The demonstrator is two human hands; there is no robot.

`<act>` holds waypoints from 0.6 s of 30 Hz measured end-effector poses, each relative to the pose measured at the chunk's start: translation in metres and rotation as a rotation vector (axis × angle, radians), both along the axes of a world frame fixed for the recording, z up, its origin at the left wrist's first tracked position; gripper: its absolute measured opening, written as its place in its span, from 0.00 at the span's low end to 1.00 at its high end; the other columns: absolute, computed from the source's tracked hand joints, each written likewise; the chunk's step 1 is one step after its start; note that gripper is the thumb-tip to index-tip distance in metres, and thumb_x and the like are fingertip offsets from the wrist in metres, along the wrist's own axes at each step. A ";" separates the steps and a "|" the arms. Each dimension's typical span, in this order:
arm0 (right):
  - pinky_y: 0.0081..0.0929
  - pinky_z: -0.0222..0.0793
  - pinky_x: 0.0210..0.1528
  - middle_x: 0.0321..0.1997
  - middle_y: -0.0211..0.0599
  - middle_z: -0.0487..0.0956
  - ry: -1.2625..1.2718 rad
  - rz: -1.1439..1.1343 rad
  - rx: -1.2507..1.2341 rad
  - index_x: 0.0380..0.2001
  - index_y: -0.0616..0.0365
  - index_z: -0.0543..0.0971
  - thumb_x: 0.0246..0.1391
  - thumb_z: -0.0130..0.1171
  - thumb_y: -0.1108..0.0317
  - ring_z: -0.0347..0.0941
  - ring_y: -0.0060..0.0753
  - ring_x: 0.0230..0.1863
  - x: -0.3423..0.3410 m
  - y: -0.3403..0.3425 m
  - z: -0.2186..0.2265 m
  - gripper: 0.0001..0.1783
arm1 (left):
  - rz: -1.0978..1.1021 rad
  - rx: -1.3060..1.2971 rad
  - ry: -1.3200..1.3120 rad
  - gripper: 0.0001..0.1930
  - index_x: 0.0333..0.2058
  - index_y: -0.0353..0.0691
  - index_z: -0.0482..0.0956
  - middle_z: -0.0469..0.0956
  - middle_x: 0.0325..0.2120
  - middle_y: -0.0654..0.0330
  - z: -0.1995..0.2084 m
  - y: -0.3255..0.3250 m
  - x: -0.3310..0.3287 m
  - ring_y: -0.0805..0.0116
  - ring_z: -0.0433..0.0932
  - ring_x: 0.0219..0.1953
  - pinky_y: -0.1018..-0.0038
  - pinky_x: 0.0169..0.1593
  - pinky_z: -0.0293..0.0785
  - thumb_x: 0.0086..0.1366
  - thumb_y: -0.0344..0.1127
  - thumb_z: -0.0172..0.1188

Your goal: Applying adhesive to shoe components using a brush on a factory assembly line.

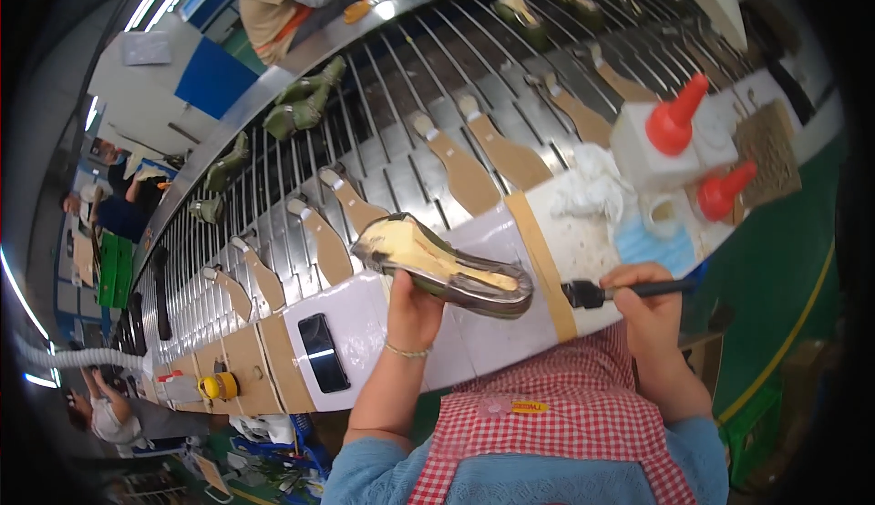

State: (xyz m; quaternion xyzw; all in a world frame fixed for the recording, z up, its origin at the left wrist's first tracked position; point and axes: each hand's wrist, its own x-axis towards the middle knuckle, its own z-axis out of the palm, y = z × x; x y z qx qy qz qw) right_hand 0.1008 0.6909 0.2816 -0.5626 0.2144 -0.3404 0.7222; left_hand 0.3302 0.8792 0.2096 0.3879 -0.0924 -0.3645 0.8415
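My left hand (412, 309) holds a dark green shoe upper (444, 264) sole side up, its pale yellow bottom facing me, over the white bench edge (474, 336). My right hand (649, 303) grips a black-handled brush (609, 292); its bristles point left, a short way from the shoe's heel end. The brush does not touch the shoe.
A slatted conveyor (401, 95) carries tan foot-shaped boards (469, 172) and green shoes (305, 104). Two white bottles with red nozzles (674, 131), a white cloth (588, 186), a blue pad (652, 245) and a black phone (324, 352) lie on the bench. Other people work across the line.
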 end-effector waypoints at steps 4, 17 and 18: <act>0.27 0.67 0.48 0.38 0.44 0.77 -0.009 0.089 0.020 0.33 0.64 0.75 0.47 0.60 0.79 0.72 0.31 0.42 0.003 -0.002 0.003 0.08 | -0.037 -0.182 0.127 0.34 0.59 0.48 0.62 0.68 0.55 0.56 0.026 -0.032 0.073 0.55 0.65 0.58 0.54 0.63 0.59 0.58 0.55 0.60; 0.28 0.67 0.48 0.38 0.45 0.77 0.059 0.103 0.124 0.33 0.64 0.76 0.47 0.63 0.76 0.73 0.32 0.41 0.033 -0.062 0.002 0.09 | -0.170 -0.033 -0.167 0.27 0.54 0.44 0.65 0.72 0.51 0.57 0.032 -0.285 0.312 0.55 0.70 0.54 0.43 0.54 0.64 0.55 0.30 0.63; 0.29 0.67 0.48 0.39 0.46 0.78 0.062 0.107 0.142 0.33 0.64 0.76 0.47 0.63 0.76 0.73 0.33 0.42 0.034 -0.066 -0.001 0.09 | -0.202 0.030 -0.217 0.28 0.54 0.44 0.65 0.72 0.49 0.58 0.026 -0.297 0.320 0.57 0.70 0.52 0.48 0.52 0.66 0.54 0.29 0.63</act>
